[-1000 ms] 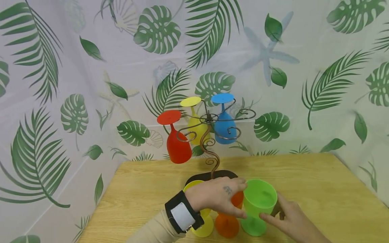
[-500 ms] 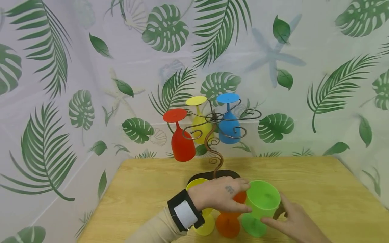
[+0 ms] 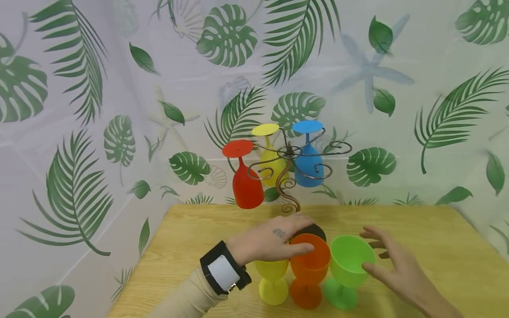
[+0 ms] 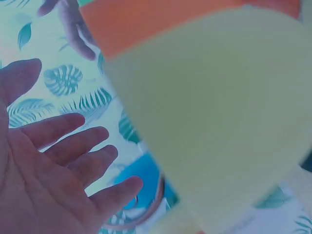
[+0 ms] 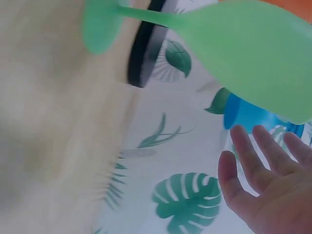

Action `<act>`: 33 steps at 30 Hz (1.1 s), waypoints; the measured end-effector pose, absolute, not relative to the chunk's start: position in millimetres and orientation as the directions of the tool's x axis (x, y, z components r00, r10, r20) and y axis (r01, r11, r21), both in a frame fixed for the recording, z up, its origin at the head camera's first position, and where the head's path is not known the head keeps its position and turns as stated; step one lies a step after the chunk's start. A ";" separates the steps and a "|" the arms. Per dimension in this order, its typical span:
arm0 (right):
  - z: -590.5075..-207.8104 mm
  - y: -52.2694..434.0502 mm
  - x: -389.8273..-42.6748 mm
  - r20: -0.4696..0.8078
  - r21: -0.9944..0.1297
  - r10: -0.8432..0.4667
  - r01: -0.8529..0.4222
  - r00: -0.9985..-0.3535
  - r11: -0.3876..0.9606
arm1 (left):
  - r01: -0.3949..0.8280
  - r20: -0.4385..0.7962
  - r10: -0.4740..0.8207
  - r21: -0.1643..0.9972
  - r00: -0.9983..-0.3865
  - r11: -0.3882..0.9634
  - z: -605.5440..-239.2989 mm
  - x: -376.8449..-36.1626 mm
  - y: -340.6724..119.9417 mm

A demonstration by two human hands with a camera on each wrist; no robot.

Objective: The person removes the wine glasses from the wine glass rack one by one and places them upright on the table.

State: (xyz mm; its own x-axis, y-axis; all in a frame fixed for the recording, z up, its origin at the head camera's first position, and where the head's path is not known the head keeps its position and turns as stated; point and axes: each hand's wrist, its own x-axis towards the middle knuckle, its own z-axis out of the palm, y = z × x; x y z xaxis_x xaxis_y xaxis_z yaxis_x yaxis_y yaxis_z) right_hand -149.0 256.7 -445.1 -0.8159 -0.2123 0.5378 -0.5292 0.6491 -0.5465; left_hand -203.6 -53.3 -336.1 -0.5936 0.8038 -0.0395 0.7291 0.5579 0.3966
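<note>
Okay, both of mine are in frame, and by my reading this is a pause between grasps, with goblets either going onto the rack or coming off it; I can't tell which. Here's the green goblet, upright on the surface, rightmost in a row with the orange goblet in the middle and the yellow goblet at the left. The right grip is just beside the green one, spread wide, holding nothing, fingers pointing forward and in, palm turned towards the bowl. And the left grip reaches across from lower left, back of the hand up, fingers loosely extended and empty too, over the yellow one, its thumb across the orange one's mouth; whether that thumb touches, I can't tell. Behind, three more hang upside down: red, yellow, blue. What I'd want next, if it's the green one, is that right-hand curl closing round the bowl, then a straight lift that doesn't nudge the orange neighbour.
</note>
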 end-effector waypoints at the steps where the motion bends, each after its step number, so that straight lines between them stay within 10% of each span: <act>1: -440.2 255.2 -151.2 0.558 -0.534 -0.220 -0.550 -0.800 0.642 | 0.722 -0.026 0.795 0.402 -0.606 0.563 -334.6 -204.1 -57.5; 33: -332.7 153.6 -212.3 0.262 -0.409 -0.536 -0.596 -0.802 0.691 | 0.587 0.403 0.427 0.560 -0.809 0.584 -352.3 -228.4 -140.3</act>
State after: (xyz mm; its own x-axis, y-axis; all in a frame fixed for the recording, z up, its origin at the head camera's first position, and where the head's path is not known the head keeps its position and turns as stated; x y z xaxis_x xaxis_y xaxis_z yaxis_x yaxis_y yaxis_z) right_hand -212.3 153.6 -332.7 -0.8024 -0.5363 0.2617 -0.5955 0.6915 -0.4089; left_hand -228.4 -140.3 -352.3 -0.8094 0.4272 0.4029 0.5872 0.5843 0.5601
